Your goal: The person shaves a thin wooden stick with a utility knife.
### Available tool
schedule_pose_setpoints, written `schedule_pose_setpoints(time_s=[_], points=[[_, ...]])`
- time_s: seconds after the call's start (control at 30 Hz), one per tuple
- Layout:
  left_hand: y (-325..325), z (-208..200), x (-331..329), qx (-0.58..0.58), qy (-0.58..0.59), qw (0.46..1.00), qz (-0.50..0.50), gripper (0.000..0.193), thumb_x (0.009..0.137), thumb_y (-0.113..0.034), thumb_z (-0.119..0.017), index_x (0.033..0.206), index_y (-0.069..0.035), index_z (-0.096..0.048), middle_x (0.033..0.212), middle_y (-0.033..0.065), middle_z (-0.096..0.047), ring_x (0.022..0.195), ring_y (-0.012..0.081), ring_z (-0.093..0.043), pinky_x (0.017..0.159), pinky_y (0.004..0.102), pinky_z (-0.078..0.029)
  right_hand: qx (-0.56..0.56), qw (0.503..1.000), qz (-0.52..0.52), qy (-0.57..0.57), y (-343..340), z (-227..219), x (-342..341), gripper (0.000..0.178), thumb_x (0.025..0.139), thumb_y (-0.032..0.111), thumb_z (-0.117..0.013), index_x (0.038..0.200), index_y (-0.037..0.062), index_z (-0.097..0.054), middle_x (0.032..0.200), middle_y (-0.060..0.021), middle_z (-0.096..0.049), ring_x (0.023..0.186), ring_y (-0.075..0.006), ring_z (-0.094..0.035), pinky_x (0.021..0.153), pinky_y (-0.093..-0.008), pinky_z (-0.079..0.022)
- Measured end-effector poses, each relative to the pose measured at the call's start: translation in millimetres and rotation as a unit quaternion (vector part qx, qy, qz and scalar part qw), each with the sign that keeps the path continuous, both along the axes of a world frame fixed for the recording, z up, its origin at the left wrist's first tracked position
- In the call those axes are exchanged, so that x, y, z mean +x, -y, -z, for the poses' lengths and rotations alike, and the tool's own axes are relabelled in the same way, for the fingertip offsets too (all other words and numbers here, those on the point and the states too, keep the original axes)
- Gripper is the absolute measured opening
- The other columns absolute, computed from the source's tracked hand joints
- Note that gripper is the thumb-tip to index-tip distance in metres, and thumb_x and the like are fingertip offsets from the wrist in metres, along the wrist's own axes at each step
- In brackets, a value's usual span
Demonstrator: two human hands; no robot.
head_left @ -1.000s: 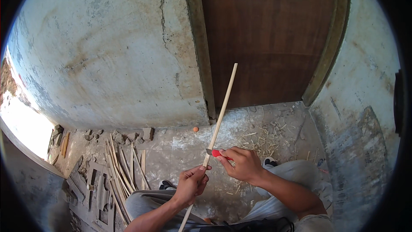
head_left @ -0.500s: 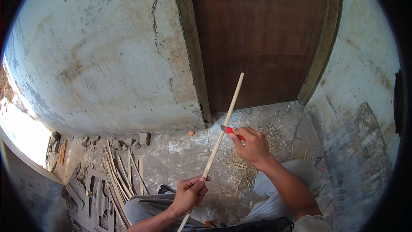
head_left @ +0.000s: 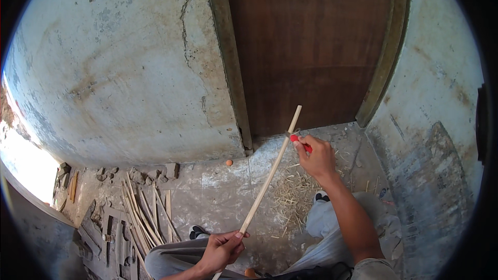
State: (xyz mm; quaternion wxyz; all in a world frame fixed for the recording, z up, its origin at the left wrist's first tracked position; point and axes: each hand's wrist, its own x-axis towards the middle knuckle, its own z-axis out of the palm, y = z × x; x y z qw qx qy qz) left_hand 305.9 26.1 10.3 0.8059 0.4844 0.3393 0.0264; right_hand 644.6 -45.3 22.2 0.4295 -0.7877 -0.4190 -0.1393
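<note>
A long, pale wooden stick (head_left: 271, 176) slants from my lap up toward the door. My left hand (head_left: 225, 251) is closed around its lower part. In my right hand (head_left: 314, 154) is a red-handled utility knife (head_left: 295, 138), gripped between thumb and fingers. Its grey blade lies across the stick a little below the upper tip. A thin shaving seems to curl at the blade, though it is too small to be sure. Beneath my right hand, a heap of pale wood shavings (head_left: 293, 197) covers the floor.
Several long wooden strips (head_left: 142, 218) lie at the left by my knee, beside dusty flat cut-out pieces (head_left: 111, 241). Broken stones (head_left: 137, 175) line the foot of the cracked wall (head_left: 140, 83). A small orange ball-like object (head_left: 229, 163) sits near the brown door (head_left: 311, 46).
My right hand has moved up and slightly right, taking the blade nearer the stick's tip. My left hand and the stick have shifted lower, with the tip slightly right.
</note>
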Motion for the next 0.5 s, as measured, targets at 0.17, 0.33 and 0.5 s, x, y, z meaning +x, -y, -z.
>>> schedule_pose_setpoints(time_s=[0.17,0.33,0.5], points=[[3,-6,-13,0.055,-0.013,0.998,0.032,0.029,0.105,-0.024,-0.050,0.104,0.000,-0.066,0.057,-0.0023,-0.044,0.046,0.0078,-0.034,0.044,0.0254,-0.026,-0.030,0.994,0.101,-0.002,1,-1,25,0.018,0.090,0.027,-0.067,0.091,0.0088,-0.067,0.081,-0.0142,-0.071,0.077,-0.0393,-0.069,0.065,-0.0493,-0.052],[2,10,-22,0.064,-0.005,0.997,0.035,0.031,0.106,-0.026,-0.049,0.104,0.000,-0.066,0.056,-0.0043,-0.039,0.045,0.0058,-0.030,0.043,0.0248,-0.023,-0.062,0.983,0.169,-0.022,10,-6,48,0.019,0.091,0.028,-0.066,0.091,0.0082,-0.067,0.079,-0.0168,-0.070,0.078,-0.0419,-0.067,0.065,-0.0508,-0.051],[-10,-3,-22,0.034,-0.064,0.997,0.038,0.029,0.106,-0.019,-0.046,0.116,0.004,-0.062,0.061,-0.0017,-0.044,0.047,0.0049,-0.033,0.042,0.0220,-0.025,-0.005,0.984,0.175,-0.038,14,0,55,0.021,0.091,0.025,-0.068,0.092,0.0042,-0.066,0.075,-0.0169,-0.070,0.072,-0.0376,-0.069,0.062,-0.0454,-0.052]])
